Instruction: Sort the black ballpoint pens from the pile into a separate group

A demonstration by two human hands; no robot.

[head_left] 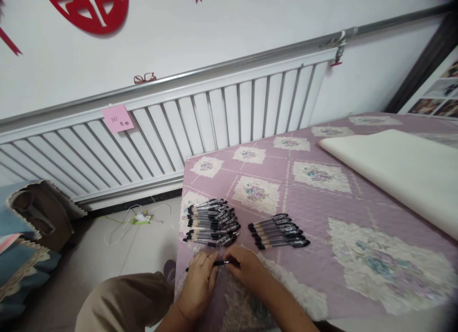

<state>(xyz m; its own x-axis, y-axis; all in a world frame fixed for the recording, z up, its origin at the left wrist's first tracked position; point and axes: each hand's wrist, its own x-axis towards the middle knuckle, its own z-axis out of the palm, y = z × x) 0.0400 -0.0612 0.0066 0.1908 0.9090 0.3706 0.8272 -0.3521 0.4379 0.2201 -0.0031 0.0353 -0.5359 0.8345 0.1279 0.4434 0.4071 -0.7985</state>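
Note:
A black pen (221,263) lies level between my two hands near the front left corner of a purple quilted bed cover (322,208). My left hand (198,284) grips its left part with curled fingers. My right hand (246,270) pinches its right end. Just beyond my hands a larger heap of several black-capped clear pens (211,222) rests on the cover. To its right lies a smaller neat row of several like pens (279,231).
A long white roll or folded sheet (397,170) lies across the cover's far right. A white slatted radiator cover (161,131) lines the wall, with a pink note (117,118) and red glasses (145,77). A brown padded seat (36,217) stands at left on the floor.

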